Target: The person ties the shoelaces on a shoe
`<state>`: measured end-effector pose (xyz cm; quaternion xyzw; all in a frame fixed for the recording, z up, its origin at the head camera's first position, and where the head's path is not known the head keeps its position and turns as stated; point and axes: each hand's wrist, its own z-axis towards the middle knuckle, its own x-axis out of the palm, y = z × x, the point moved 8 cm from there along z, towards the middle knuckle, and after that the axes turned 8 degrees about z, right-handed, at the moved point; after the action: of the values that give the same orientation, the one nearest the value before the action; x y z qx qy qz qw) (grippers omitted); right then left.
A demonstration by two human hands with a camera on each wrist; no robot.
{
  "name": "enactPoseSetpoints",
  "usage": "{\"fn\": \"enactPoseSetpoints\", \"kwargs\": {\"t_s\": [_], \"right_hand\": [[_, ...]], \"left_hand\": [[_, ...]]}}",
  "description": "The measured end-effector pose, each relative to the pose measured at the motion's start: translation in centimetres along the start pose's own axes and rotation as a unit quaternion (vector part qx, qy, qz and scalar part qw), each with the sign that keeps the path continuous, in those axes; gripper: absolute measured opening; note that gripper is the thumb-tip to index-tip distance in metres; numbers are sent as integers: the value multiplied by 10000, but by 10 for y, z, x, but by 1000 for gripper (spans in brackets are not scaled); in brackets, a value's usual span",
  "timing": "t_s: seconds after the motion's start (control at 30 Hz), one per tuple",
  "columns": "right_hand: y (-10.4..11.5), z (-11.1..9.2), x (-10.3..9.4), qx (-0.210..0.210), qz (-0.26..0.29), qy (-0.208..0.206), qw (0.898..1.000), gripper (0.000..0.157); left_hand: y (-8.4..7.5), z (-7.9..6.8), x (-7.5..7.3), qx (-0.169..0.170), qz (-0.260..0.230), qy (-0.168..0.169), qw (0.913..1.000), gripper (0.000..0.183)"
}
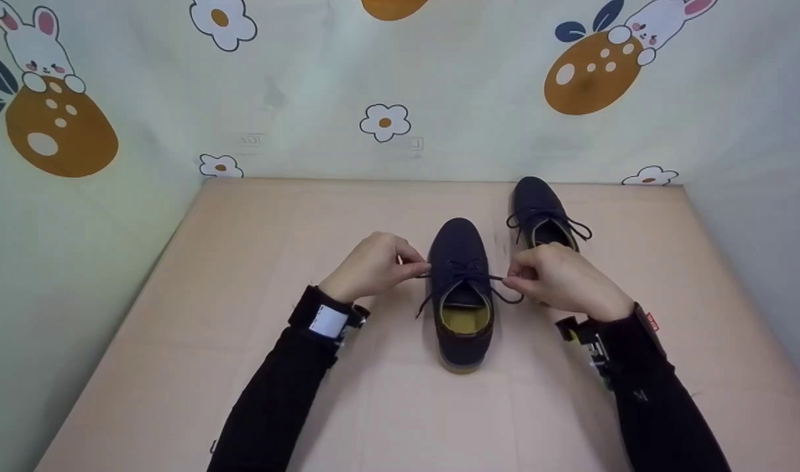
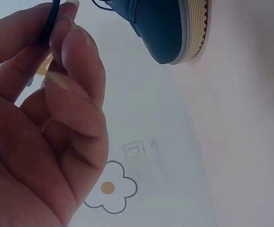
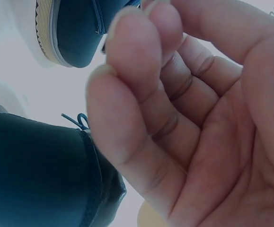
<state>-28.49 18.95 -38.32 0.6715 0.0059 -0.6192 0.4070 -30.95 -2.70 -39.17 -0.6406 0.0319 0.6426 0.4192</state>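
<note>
A dark navy lace-up shoe point(image 1: 462, 246) with a yellowish insole stands upright on the table, toe pointing away from me. On its left side my left hand point(image 1: 380, 265) pinches a shoelace between thumb and fingers; the dark lace point(image 2: 53, 19) shows at the fingertips in the left wrist view. Across the shoe, my right hand point(image 1: 560, 278) pinches the lace on the other side, pulled out sideways. A bow-like loop and a loose end hang beside the shoe's opening. The right wrist view shows the curled fingers of my right hand point(image 3: 174, 104), their tips partly cut off.
A second matching shoe point(image 1: 537, 196) stands farther back on the right, its laces in a bow, its heel partly hidden behind my right hand. The pinkish tabletop point(image 1: 275, 229) meets a pale wall point(image 1: 308, 85) printed with rabbits and flowers.
</note>
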Motion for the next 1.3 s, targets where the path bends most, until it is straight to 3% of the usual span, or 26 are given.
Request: {"fn": "enactPoseSetpoints", "kwargs": {"t_s": [0.2, 0.57, 1.3], "right_hand": [[-1, -1, -1, 9, 46, 32, 10000, 22], [-5, -4, -1, 110, 95, 160, 9998, 24], [-12, -8, -1, 329, 338, 399, 9981, 15]], "left_hand": [[1, -1, -3, 22, 137, -24, 9999, 11], [7, -2, -4, -252, 180, 119, 9995, 12], [12, -6, -3, -490, 247, 443, 9975, 13]]}}
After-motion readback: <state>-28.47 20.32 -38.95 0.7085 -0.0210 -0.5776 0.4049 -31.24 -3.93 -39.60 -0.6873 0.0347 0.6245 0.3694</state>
